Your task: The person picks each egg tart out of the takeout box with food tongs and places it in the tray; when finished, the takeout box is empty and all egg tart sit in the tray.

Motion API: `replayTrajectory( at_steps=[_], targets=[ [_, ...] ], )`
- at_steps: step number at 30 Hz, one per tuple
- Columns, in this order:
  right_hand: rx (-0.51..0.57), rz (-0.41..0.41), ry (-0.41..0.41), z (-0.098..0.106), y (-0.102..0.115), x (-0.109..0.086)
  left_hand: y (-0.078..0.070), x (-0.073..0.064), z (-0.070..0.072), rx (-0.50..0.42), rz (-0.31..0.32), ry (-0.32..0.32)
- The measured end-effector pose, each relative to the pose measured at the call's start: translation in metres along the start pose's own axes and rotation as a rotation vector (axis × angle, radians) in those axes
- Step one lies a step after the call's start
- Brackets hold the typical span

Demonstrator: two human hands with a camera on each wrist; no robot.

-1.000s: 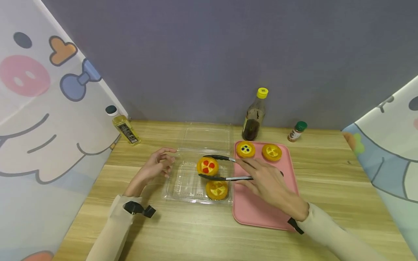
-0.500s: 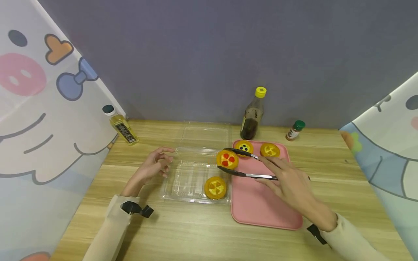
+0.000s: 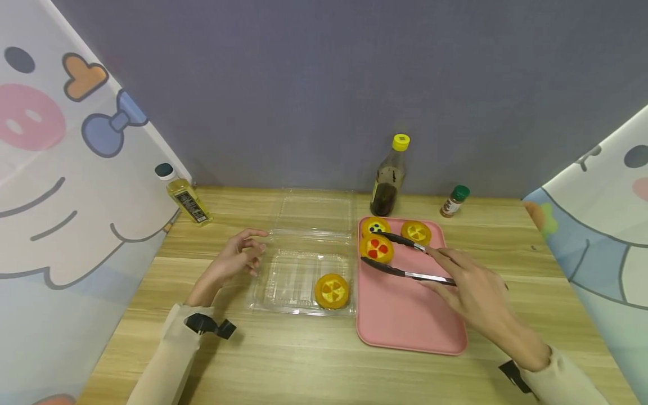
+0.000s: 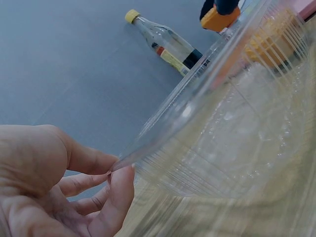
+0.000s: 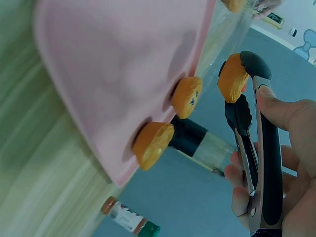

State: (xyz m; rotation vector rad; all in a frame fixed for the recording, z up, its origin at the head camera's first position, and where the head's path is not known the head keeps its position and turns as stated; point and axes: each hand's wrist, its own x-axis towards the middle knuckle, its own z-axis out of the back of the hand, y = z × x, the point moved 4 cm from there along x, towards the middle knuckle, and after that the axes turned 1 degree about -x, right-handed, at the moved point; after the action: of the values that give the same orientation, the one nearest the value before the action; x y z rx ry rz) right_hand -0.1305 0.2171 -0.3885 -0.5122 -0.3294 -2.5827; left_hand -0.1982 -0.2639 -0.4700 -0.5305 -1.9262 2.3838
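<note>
My right hand (image 3: 478, 289) grips black-tipped metal tongs (image 5: 266, 163), whose tips clasp a tart with red dots (image 3: 377, 249). In the right wrist view that tart is raised off the pink tray (image 3: 410, 315); in the head view it overlaps the tray's left edge. My left hand (image 3: 235, 256) pinches the rim of a clear plastic clamshell box (image 4: 197, 138) between thumb and fingers. The box lies open, its lid (image 3: 316, 211) folded back, with a yellow-topped tart (image 3: 332, 291) in its near right corner. On the tray sit a blue-dotted tart (image 3: 372, 226) and another yellow-topped tart (image 3: 416, 232).
Behind the tray stands a dark sauce bottle (image 3: 388, 180) with a yellow cap. A small green-capped jar (image 3: 454, 201) is at the back right, and an oil bottle (image 3: 186, 197) at the back left. A grey partition (image 3: 304, 101) closes off the table's rear.
The tongs have carried the red-dotted tart rightward from over the clear box to over the tray's left side. The left hand stays at the box rim.
</note>
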Motion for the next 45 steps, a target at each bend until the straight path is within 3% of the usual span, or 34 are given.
replayTrajectory(
  at_steps=[17, 27, 45],
  targets=[
    [-0.015, 0.007, 0.057, -0.02, -0.007, -0.017, 0.002, 0.002, -0.001, -0.024, 0.011, -0.006],
    [0.008, 0.016, 0.052, -0.029, -0.007, -0.018, 0.001, 0.002, -0.001, -0.032, 0.007, 0.0],
    [0.03, 0.0, 0.076, -0.03, -0.007, -0.017, 0.001, 0.003, -0.001, -0.022, 0.025, -0.012]
  ],
)
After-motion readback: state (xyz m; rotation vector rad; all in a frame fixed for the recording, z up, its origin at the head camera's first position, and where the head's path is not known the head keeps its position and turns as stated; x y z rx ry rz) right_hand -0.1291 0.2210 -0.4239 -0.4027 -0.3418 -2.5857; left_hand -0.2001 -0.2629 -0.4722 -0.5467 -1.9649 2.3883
